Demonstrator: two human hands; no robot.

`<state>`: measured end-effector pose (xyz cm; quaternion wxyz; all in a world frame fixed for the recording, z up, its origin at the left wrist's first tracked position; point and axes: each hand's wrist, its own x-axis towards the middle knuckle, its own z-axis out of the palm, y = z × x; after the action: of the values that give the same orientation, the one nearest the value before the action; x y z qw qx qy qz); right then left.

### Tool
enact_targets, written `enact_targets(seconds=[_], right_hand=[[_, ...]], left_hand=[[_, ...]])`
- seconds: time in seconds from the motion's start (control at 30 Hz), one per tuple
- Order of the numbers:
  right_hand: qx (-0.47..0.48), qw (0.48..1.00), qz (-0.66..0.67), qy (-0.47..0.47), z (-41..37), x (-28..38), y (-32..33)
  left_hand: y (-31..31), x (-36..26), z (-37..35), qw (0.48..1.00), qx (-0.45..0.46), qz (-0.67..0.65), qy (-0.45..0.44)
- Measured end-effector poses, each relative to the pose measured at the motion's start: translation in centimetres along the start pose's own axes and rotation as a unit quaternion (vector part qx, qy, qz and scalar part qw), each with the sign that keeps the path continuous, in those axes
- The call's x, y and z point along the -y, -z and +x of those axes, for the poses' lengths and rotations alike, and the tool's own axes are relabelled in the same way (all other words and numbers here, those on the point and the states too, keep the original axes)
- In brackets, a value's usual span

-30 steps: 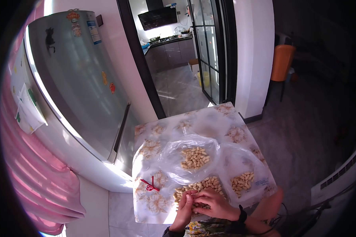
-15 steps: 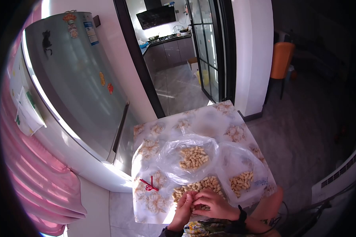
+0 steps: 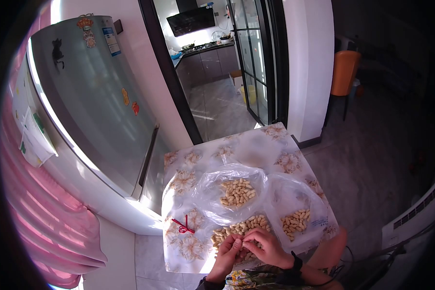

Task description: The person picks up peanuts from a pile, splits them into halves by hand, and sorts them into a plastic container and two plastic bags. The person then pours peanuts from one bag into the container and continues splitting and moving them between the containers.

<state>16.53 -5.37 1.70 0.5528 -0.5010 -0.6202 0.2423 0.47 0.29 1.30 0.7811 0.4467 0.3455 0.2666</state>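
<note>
My left hand [image 3: 226,253] and my right hand [image 3: 267,250] meet fingertip to fingertip above a pile of unshelled peanuts [image 3: 249,224] at the near side of the table. Both are closed in a pinch, and whatever sits between the fingertips is too small and covered to make out. Just beyond the pile, a clear plastic bag [image 3: 205,199] lies spread out with peanuts [image 3: 237,192] in its middle. To the right lies a second clear bag [image 3: 281,186], holding a smaller heap of peanuts [image 3: 296,222].
A flowered tablecloth [image 3: 182,181] covers the table. On its left side lies a red tie [image 3: 182,225]. A refrigerator [image 3: 96,96] stands at the left, beside a pink curtain [image 3: 48,217]. Behind the table, a glass door [image 3: 250,58] opens onto a kitchen. An orange chair [image 3: 345,72] is farther right.
My hands have shifted slightly up and to the right over the pile, and the right fingers have moved at the pinch. The bags and the heaps look the same.
</note>
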Motion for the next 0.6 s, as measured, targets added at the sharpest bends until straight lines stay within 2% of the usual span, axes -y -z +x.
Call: enact_targets(seconds=[0.27,0.37,0.43,0.47,0.53,0.6], right_hand=[[-0.046,0.999,-0.004,-0.009,-0.1,0.1,0.0],[-0.041,0.999,-0.002,-0.014,0.2,0.9,0.3],[0.021,0.998,-0.053,0.003,0.2,1.1,0.5],[0.02,0.998,-0.053,0.003,0.1,1.0,0.5],[-0.015,0.999,0.013,-0.025,-0.2,0.4,0.2],[-0.036,0.999,0.016,-0.032,-0.4,0.2,0.0]], left_hand=[[-0.1,0.1,-0.3,1.0,-0.017,0.004,-0.025],[-0.2,0.0,-0.3,0.999,-0.029,-0.003,-0.027],[0.0,0.2,-0.2,0.999,-0.025,-0.015,-0.023],[0.1,0.3,-0.1,0.999,-0.022,-0.027,-0.02],[-0.1,0.1,-0.1,0.999,-0.032,-0.032,-0.017],[-0.1,0.1,-0.1,0.998,-0.043,-0.037,-0.015]])
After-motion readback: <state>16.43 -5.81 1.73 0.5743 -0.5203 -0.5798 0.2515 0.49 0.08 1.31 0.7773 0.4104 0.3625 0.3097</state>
